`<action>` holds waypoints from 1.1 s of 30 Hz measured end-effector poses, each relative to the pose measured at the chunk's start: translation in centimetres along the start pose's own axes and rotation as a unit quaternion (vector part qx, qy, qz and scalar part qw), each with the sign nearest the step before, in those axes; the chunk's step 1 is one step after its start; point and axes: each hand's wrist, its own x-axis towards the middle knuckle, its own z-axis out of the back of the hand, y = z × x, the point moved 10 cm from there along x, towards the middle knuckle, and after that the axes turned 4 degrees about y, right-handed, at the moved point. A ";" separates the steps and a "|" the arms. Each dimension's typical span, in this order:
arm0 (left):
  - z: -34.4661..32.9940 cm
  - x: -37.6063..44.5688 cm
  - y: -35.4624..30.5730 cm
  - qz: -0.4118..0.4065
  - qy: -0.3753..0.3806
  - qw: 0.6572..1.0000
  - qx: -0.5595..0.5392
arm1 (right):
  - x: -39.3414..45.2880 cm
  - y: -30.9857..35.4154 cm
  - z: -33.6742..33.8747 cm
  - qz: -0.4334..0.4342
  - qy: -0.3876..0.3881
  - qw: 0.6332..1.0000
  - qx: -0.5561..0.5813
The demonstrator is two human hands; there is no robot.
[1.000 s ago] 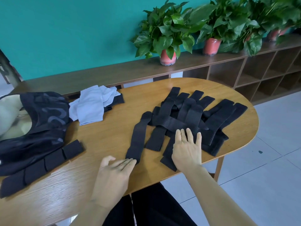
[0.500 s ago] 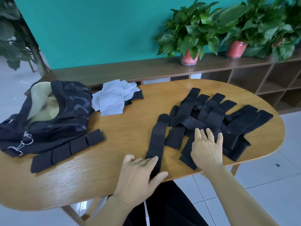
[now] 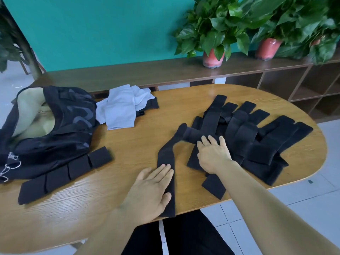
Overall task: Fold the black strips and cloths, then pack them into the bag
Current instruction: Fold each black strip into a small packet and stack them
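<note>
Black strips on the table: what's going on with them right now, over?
Left hand flat on one long strip, pressing. Right hand flat on the strip pile. Bag open at left, nothing blocking it.

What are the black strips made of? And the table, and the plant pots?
The black strips look like soft, matte woven fabric, maybe stretchy: one bends limply under the left hand. The table looks like glossy varnished wood, with grain lines and light reflections. The plant pots look like shiny red glazed ceramic or plastic; I can't tell which.
</note>
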 end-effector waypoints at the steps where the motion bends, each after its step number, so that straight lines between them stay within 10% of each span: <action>1: -0.3 -0.6 0.4 0.007 -0.003 1.000 -0.002 | 0.1 0.0 -0.1 0.000 -0.001 1.000 0.004; 15: -0.3 -3.2 1.5 0.046 -0.030 0.998 0.001 | -0.1 0.0 0.5 -0.005 -0.001 1.000 0.025; 27: 2.3 -4.0 2.2 0.036 -0.137 0.980 -0.142 | -4.5 7.9 7.9 0.162 -0.182 0.963 0.119; 33: 1.1 -5.7 2.5 0.023 -0.119 0.979 -0.162 | -6.5 13.5 2.9 0.270 -0.045 0.961 0.041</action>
